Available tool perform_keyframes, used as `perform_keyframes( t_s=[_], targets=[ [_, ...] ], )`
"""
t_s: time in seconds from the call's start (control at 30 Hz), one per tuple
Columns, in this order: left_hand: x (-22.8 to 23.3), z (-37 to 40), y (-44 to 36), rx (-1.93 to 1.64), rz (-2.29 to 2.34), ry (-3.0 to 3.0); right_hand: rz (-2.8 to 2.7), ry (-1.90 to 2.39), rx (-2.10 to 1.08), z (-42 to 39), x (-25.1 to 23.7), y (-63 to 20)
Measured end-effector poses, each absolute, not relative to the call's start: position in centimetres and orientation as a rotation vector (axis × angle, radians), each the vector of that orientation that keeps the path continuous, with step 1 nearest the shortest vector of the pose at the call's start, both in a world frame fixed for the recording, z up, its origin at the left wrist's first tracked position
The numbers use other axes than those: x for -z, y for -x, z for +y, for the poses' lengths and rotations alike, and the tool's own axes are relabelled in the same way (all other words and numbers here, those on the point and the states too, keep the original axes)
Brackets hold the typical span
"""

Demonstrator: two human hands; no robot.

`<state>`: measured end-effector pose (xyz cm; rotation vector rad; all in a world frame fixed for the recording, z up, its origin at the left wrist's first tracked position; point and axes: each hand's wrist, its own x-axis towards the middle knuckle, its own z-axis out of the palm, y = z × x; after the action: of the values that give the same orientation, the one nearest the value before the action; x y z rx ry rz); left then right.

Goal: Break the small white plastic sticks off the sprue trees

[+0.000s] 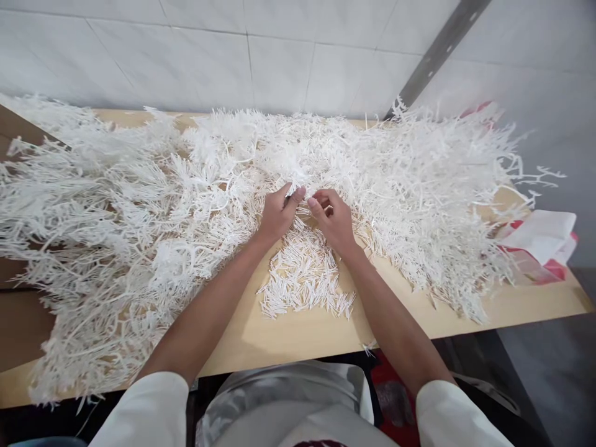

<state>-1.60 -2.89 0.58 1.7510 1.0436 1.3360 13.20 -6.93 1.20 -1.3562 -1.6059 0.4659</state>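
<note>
My left hand (278,214) is closed, thumb against fingers, on a white branching plastic piece (293,174) that fans out beyond the fingertips. Close beside it, my right hand (336,222) has its thumb and curled fingers pinched together. Whatever sits in that pinch is too small to make out. Under and in front of both hands lies a pile of short white plastic sticks (302,273) on the wooden table (242,338).
Tangled heaps of white branching pieces (139,205) spread to the left, with another heap (428,180) on the right. A red-and-white plastic bag (540,242) lies at the right end. Cardboard (23,323) stands at the left, and a tiled wall (288,62) runs behind.
</note>
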Motion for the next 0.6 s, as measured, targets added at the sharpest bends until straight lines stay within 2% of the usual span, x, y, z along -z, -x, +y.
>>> perform_keyframes(
  t_s=[0.33,0.5,0.6],
  targets=[
    [0.0,-2.7,1.4,-1.292,1.093,-2.109,-1.868,1.268,-0.170,-7.7,-1.7,-12.6],
    [0.2,-2.5,1.4,-1.327,1.044,-2.135,-1.864,1.193,-0.182,-8.2,-2.2,-12.0],
    [0.3,-2.0,1.6,-1.360,1.121,-1.990,-2.043,0.945,-0.250,-9.4,-2.5,-11.2]
  ],
)
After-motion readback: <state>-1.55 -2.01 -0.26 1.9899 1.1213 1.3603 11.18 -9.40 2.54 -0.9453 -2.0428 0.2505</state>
